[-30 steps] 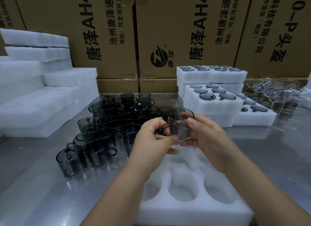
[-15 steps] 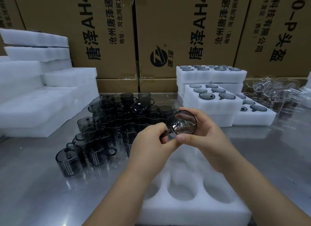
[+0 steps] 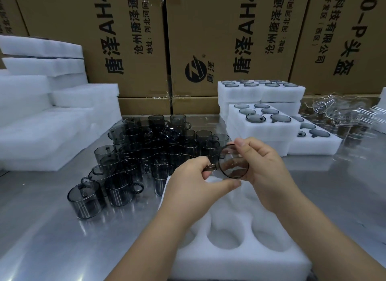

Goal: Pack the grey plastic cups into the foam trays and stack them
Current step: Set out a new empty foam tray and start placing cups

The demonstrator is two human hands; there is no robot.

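A grey see-through cup (image 3: 233,162) is held tipped on its side above the far end of a white foam tray (image 3: 234,259), its mouth turned toward me. My left hand (image 3: 192,184) pinches the cup's handle. My right hand (image 3: 265,165) grips the cup's body from the right, thumb over the rim. The tray's round pockets nearest me hold nothing. A crowd of several loose grey cups (image 3: 146,155) stands on the metal table to the left of my hands.
Filled foam trays (image 3: 263,134) are stacked at the back right, with another filled tray (image 3: 317,147) beside them. Plain foam blocks (image 3: 41,124) pile up at the left. Clear plastic cups (image 3: 338,113) lie at the far right. Cardboard boxes (image 3: 219,40) wall off the back.
The cup has been turned from upright onto its side, mouth toward me, and shifted slightly right. My right thumb now lies over the rim.
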